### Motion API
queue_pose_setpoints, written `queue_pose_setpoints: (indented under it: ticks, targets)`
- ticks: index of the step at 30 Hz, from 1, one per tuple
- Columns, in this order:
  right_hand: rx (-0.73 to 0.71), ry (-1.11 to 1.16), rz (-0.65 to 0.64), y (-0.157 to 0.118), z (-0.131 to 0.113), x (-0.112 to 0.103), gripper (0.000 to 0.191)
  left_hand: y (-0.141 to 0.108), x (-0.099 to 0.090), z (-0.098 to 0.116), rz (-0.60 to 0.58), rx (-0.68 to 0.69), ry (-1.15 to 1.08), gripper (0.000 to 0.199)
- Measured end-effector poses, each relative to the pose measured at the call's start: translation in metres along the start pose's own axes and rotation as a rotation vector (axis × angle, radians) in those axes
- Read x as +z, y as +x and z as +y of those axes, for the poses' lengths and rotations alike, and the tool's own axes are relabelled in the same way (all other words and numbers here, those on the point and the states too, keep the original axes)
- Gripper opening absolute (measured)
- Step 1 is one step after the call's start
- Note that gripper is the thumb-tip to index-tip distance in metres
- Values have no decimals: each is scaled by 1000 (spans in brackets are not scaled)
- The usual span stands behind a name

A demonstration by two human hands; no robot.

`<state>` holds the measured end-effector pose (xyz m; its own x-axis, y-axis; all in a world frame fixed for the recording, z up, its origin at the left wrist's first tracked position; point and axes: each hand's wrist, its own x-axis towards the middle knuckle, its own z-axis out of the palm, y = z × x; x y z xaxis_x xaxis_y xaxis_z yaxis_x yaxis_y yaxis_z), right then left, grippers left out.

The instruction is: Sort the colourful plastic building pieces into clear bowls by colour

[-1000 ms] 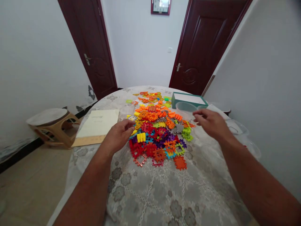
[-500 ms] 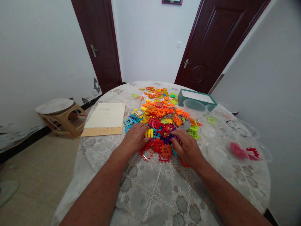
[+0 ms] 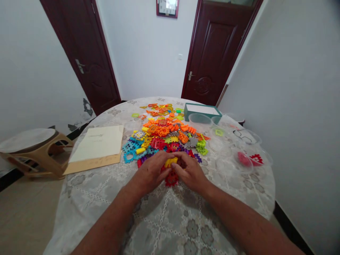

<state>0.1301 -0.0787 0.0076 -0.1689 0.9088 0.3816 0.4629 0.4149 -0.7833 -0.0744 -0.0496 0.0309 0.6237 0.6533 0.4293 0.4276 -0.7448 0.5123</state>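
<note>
My left hand and my right hand meet at the near edge of a heap of plastic interlocking building pieces. Between them is a yellow building piece with a ridged side, and the fingers of both hands are closed around it. Below the fingertips lies a red notched piece on the tablecloth. Blue pieces and another yellow piece rest left of the hands. The fingers hide part of the heap.
A paper pad lies on the left of the round table. At the back right stands a green-edged box. Clear plastic containers and eyeglasses are on the right, near a red piece. A stool stands left.
My hands have come together from either side of the heap's near part, with the yellow piece now between them. The camera view has shifted right and up.
</note>
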Motion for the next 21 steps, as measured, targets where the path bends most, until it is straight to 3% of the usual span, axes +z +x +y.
queue_pose_setpoints:
  ticks: [5, 11, 15, 18, 21]
  targets:
    - [90, -36, -119, 14, 3, -22, 21, -2, -5, -14, -16, -34, 41, 40]
    - [100, -478, 41, 71, 4, -100, 22, -15, -48, -44, 128, -291, 252, 34]
    - [139, -894, 197, 131, 36, -137, 27, -27, -62, -58, 111, -435, 336, 35]
    - [274, -1047, 155, 165, 68, -145, 31, -33, -63, -62, 39, -521, 382, 36]
    - [350, -1090, 116, 178, 88, -145, 33, -34, -61, -62, -8, -538, 396, 35]
